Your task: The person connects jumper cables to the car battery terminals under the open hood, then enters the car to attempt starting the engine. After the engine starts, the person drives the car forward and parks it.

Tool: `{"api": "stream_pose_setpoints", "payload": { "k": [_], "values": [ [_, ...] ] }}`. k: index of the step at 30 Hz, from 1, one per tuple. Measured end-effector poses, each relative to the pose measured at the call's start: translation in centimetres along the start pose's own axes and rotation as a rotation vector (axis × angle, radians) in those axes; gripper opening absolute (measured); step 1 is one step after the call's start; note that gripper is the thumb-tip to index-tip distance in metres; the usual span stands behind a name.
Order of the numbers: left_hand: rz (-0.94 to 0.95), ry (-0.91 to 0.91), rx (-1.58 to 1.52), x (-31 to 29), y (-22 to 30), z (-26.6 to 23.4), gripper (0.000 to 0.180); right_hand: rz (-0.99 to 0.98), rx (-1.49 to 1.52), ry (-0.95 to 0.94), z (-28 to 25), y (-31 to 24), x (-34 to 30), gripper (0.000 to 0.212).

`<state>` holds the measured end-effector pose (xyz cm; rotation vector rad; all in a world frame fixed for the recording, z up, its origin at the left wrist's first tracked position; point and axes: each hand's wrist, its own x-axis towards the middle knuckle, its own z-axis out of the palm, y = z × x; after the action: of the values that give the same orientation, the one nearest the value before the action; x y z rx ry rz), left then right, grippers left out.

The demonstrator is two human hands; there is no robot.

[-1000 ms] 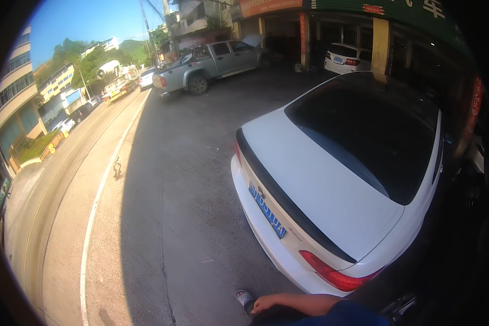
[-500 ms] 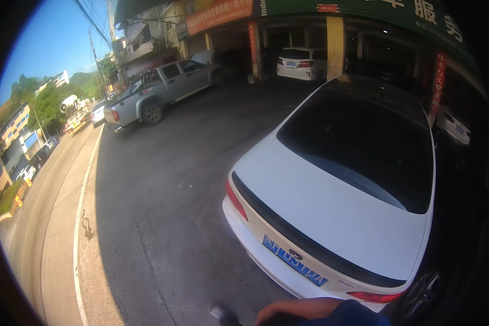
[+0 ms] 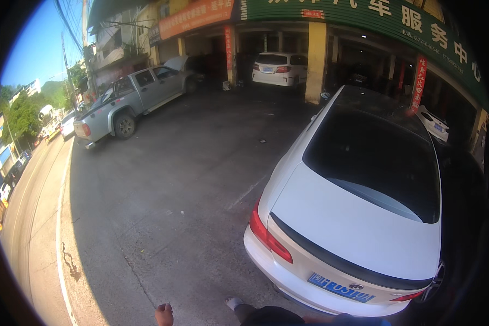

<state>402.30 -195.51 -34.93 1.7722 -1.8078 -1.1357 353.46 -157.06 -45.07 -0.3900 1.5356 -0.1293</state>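
My left hand [image 3: 164, 315] hangs low at the bottom edge, fingers curled in, with nothing visible in it. It is over the grey pavement and touches nothing that I can see. My right hand is out of sight; only dark clothing shows along the lower edge. Nearest to me, on the right, stands a white sedan [image 3: 358, 223], its rear toward me. It has a dark rear window, a black lip spoiler [image 3: 342, 255] and a blue licence plate [image 3: 339, 287]. My foot [image 3: 233, 302] shows just left of its bumper.
A grey pickup truck [image 3: 144, 95] is parked at the far left, beside the sunlit road [image 3: 35, 217]. A white minivan [image 3: 280, 69] stands in an open garage bay behind a yellow pillar [image 3: 315, 62]. Another white car [image 3: 433, 124] is beyond the sedan, near a red banner [image 3: 418, 84].
The view has turned rightward and up, showing more of the garage front. The sedan sits farther right and lower. My left hand has come into sight; the forearm at the bottom has dropped away.
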Motion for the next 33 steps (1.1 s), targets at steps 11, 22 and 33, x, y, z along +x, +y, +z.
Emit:
{"api": "stream_pose_setpoints", "payload": {
  "k": [11, 22, 33],
  "values": [
    [-0.188, -0.266, -0.012, 20.5, 10.1, 4.1, 0.039, -0.351, -0.364, -0.146, -10.4, -37.0, 13.7, 0.048],
    [-0.436, -0.444, 0.127, 55.5, 19.1, 8.6, 0.029, -0.092, 0.139, 0.297, -42.0, -56.9, 19.1, 0.046],
    [0.287, -0.195, 0.032, 122.5, 54.9, 8.2, 0.033, -0.429, -0.519, 0.744, -50.4, -80.7, 32.6, 0.045]
  ]
}}
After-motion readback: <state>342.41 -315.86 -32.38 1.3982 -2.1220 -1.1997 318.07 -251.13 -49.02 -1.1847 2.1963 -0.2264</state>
